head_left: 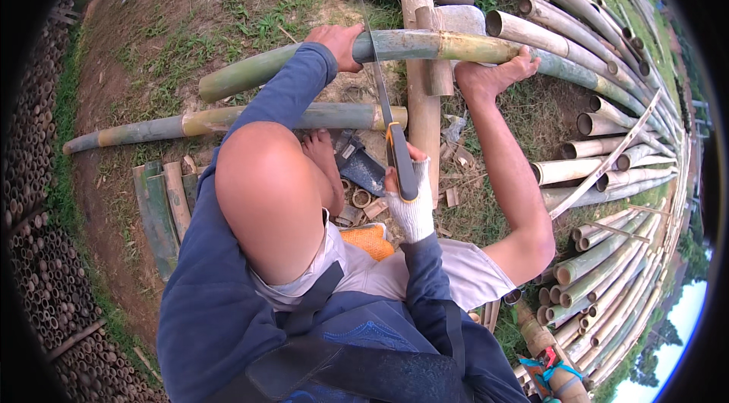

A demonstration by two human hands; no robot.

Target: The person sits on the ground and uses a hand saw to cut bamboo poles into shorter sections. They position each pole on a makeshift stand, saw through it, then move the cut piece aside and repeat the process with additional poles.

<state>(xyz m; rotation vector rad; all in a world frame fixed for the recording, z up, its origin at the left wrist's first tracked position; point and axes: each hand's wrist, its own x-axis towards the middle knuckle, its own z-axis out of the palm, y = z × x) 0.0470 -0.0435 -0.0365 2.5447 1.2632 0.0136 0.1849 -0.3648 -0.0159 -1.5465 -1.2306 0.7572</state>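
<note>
My bare left hand is wrapped over a long green bamboo pole that lies crosswise in front of me. In my right hand, which wears a white knit glove, is a handsaw with a black and orange handle. Its narrow blade points away from me and lies across the pole, just right of my left hand. An upright-looking bamboo post with short pegs supports the pole. My right foot presses against the pole further right. Whether the blade has cut into the bamboo, I cannot tell.
Another bamboo pole lies nearer, at left. Cut bamboo lengths stand beside my left knee. Many long poles are stacked at right. A dark sheath-like object, offcuts and an orange bag lie between my legs.
</note>
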